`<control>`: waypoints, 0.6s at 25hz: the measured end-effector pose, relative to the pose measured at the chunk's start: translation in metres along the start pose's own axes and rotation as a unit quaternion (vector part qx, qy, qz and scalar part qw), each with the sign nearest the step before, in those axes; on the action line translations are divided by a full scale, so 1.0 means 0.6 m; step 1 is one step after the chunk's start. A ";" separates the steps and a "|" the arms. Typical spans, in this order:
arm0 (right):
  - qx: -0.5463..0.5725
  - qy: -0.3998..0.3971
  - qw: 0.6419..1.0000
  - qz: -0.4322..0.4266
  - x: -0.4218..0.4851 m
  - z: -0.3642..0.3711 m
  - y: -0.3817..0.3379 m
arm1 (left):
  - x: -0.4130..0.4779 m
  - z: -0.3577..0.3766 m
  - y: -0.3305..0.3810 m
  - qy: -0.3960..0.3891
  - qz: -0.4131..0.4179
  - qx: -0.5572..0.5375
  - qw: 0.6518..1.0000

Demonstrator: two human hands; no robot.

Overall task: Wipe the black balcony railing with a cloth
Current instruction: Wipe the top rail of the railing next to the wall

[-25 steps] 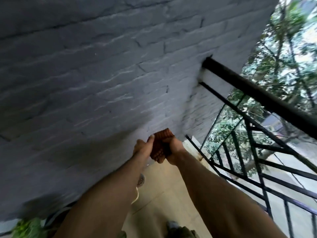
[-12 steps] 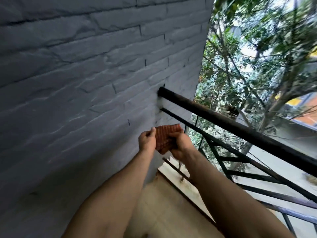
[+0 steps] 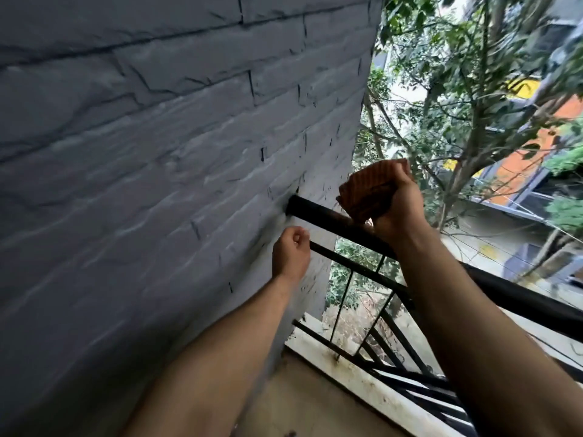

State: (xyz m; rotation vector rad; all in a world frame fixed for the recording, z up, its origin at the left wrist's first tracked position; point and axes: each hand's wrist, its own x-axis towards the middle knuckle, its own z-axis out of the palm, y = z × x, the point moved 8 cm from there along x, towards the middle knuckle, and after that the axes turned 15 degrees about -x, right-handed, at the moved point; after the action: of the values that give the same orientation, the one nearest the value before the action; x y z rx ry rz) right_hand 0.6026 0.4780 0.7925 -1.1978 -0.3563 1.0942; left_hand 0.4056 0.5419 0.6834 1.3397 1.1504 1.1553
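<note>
**A:** What do we count here?

**B:** Two hands, one cloth, one railing and one wall. The right hand (image 3: 396, 209) is raised at centre right. Its fingers and thumb are closed round a folded, ribbed, rust-orange cloth (image 3: 367, 192). The left hand (image 3: 291, 255) is lower and further left, just beside the grey brick-patterned wall (image 3: 157, 152). Its fingers are curled toward the palm with nothing in them.

**A:** Where is the cloth in relation to the railing?

**B:** The black railing (image 3: 520, 298) runs from the wall down to the right edge. We count one thick round top rail (image 3: 318, 212), one thinner rail (image 3: 356, 267) below it, and thin bars (image 3: 342, 307) under that. The cloth sits just above the top rail, near where the rail enters the wall. Its lower corner overlaps the rail in our view.

**A:** What can we not make out?

**B:** We cannot tell whether the cloth actually presses on the rail. The right wrist covers a stretch of the top rail. The right arm (image 3: 473, 335) hides many of the lower bars, so we cannot count them. Both arms are cut off at the bottom edge. The trees (image 3: 467, 99) and an orange-and-yellow building (image 3: 520, 171) beyond the railing are blurred. A stained pale ledge (image 3: 362, 373) under the railing and a strip of tan floor (image 3: 299, 402) show between the arms.
</note>
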 end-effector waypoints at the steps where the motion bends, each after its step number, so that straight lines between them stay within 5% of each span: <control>1: -0.034 0.024 0.999 -0.025 0.013 0.002 -0.001 | 0.015 0.000 0.004 -0.012 0.011 0.003 1.000; 3: -0.142 0.077 0.979 -0.122 0.047 0.008 -0.013 | 0.045 0.004 0.007 -0.032 0.027 0.003 0.999; 5: -0.389 0.071 0.880 -0.264 0.073 0.051 -0.027 | 0.063 0.008 0.004 -0.043 0.031 -0.015 0.998; 7: -0.653 0.041 0.682 -0.326 0.099 0.108 0.015 | 0.071 0.010 0.001 -0.033 0.032 -0.044 0.998; 9: -0.835 -0.031 0.471 -0.283 0.115 0.140 0.122 | 0.074 0.005 -0.006 -0.009 0.032 -0.069 0.997; 10: -0.888 -0.056 0.381 -0.252 0.115 0.143 0.169 | 0.074 0.002 -0.010 0.004 0.029 -0.080 0.996; 11: -0.909 -0.070 0.337 -0.234 0.114 0.143 0.194 | 0.075 -0.002 -0.018 0.016 0.024 -0.088 0.996; 12: -0.912 -0.087 0.340 -0.214 0.112 0.146 0.196 | 0.076 -0.006 -0.025 0.028 0.020 -0.096 0.995; 15: -0.860 -0.125 0.458 -0.185 0.124 0.154 0.137 | 0.083 -0.012 -0.035 0.037 0.018 -0.104 0.994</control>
State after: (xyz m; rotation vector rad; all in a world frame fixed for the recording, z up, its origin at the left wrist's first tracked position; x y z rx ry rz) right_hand 0.5303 0.5885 0.7335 -2.4292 -2.2304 0.0940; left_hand 0.4021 0.5935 0.6660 1.1704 1.0302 1.3223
